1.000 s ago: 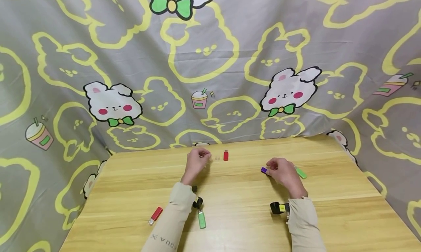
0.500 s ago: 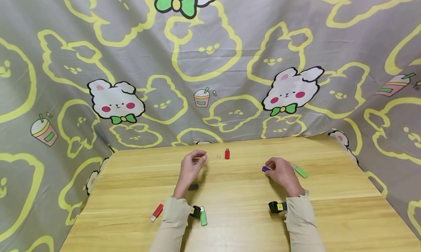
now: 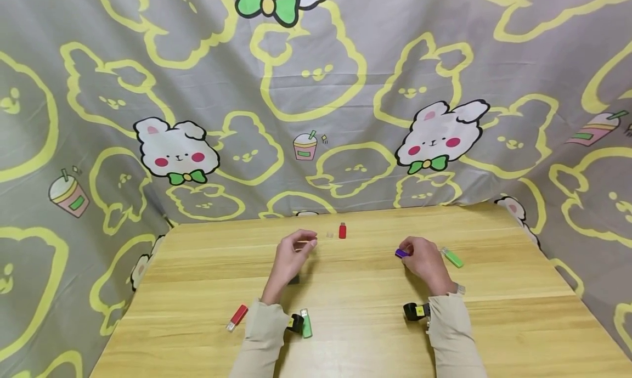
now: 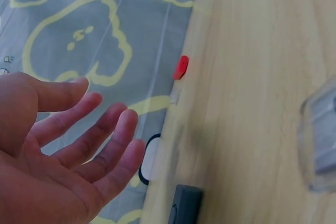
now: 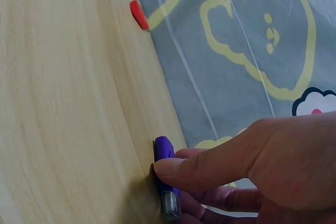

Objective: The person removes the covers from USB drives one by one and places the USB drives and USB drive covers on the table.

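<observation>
My right hand (image 3: 423,261) pinches a purple USB stick (image 5: 165,150) between thumb and fingers, just over the tabletop. Its metal plug, seemingly under a clear cap, points toward the lower part of the right wrist view. My left hand (image 4: 79,145) holds nothing; its fingers are loosely bent and spread above the table. Just beyond the left fingertips lie a small clear cap (image 3: 329,235) and a red USB stick (image 3: 342,230) with its plug bare. A dark stick (image 4: 187,203) lies under the left hand, partly hidden by the wrist in the head view.
On the wooden table (image 3: 360,317), a green USB stick (image 3: 306,326) lies beside the left wrist camera. Another red stick (image 3: 237,318) lies left of the left sleeve. Beyond the right hand rests a light green stick (image 3: 452,257). A patterned curtain (image 3: 336,92) borders the far edge.
My left hand has drawn back from the clear cap, its fingers parting slightly. The right hand keeps its pinch on the purple USB stick, which has turned slightly. The head view shifted a little.
</observation>
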A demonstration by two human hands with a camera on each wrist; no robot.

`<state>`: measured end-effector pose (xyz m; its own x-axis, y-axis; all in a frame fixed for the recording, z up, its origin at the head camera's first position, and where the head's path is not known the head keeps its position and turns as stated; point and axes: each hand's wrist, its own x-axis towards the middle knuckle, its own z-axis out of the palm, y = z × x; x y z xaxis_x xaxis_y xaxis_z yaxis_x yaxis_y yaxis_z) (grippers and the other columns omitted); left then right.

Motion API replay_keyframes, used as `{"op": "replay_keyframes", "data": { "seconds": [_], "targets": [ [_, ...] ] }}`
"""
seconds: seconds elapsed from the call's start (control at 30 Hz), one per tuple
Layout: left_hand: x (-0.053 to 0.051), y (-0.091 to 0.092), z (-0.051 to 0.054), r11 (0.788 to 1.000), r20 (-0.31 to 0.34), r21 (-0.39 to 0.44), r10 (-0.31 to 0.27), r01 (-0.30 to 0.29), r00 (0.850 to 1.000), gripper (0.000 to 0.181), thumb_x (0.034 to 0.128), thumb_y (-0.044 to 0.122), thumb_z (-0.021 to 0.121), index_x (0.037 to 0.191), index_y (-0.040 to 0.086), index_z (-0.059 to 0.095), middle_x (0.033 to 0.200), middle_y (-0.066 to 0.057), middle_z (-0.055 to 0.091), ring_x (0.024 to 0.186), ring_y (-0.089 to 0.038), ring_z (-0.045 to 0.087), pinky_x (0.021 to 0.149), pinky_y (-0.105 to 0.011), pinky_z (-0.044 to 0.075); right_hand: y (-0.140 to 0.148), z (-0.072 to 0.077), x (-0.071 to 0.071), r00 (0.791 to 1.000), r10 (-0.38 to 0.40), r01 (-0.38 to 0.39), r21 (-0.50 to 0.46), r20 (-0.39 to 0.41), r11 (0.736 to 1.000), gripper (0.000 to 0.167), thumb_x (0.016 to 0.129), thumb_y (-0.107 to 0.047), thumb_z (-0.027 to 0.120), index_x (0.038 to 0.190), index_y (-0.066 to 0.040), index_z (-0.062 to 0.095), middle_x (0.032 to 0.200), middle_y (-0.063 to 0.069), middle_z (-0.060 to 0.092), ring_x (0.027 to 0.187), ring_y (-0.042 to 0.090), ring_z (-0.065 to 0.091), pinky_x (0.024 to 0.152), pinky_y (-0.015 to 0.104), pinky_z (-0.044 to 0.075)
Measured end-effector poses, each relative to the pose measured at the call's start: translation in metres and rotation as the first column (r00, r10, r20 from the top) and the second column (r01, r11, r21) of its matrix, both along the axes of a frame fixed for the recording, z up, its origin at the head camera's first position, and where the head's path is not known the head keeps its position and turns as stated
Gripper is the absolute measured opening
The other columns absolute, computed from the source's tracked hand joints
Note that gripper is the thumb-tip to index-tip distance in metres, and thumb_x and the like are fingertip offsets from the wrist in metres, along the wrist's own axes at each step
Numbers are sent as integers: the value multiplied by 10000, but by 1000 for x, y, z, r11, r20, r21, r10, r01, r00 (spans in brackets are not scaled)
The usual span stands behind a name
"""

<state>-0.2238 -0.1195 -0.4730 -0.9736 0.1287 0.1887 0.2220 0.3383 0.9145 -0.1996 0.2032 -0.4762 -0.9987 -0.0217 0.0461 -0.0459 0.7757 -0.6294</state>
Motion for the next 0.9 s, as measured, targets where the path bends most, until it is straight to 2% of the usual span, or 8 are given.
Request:
{"op": "replay_keyframes", "data": {
  "seconds": [0.13,0.3,0.47,0.6,0.73,0.8,0.9],
  "targets": [
    [2,3,0,1000,13,-1,-19,19,1000,214,1002,74,664,1185,-27,708,1154,-141,717,1008,-304,704,902,-397,590,0,1,-1,1000,8,-8,4,0,1000,271,839,67,728,1105,89,677,899,170,703,791,306,667,715,488,564],
    [4,9,-1,999,32,-10,-52,52,998,226,1003,79,660,1199,-25,702,1158,-141,709,1023,-314,697,930,-410,579,3,3,-1,1000,10,-10,-5,5,1000,258,842,41,744,1089,79,680,860,146,700,762,280,652,692,465,547],
    [5,11,-1,999,28,1,-44,44,999,233,1002,71,661,1213,-21,695,1143,-142,712,1039,-334,686,932,-431,578,4,5,-1,1000,26,-26,-34,11,999,293,870,-12,767,1140,62,682,844,112,672,739,239,599,659,391,509],
    [6,9,-1,999,23,13,-45,45,999,225,1002,73,660,1209,-6,697,1138,-144,711,1044,-342,679,928,-415,580,3,8,-1,1000,24,-23,-78,9,997,308,890,-24,756,1181,49,685,880,114,669,767,249,605,621,340,496],
    [7,11,0,997,24,19,-72,72,997,226,1002,67,653,1203,-29,688,1136,-154,708,1033,-318,681,919,-366,583,0,10,-1,1000,16,-19,-145,-26,989,259,926,-25,729,1178,26,701,970,152,696,910,347,691,699,401,585],
    [8,13,0,996,28,26,-87,86,996,237,1002,65,649,1205,-53,678,1138,-163,705,1039,-320,679,921,-357,582,-3,13,-1,999,16,-24,-188,-48,982,225,951,-29,706,1171,18,703,1012,166,698,950,374,705,737,416,599],
    [7,16,1,994,35,41,-99,97,995,246,999,68,656,1205,-64,676,1145,-166,705,1058,-323,676,929,-353,578,-9,17,-4,997,20,-39,-267,-75,963,203,969,-20,682,1166,25,696,1023,180,691,927,366,719,723,376,603]
  ]
}}
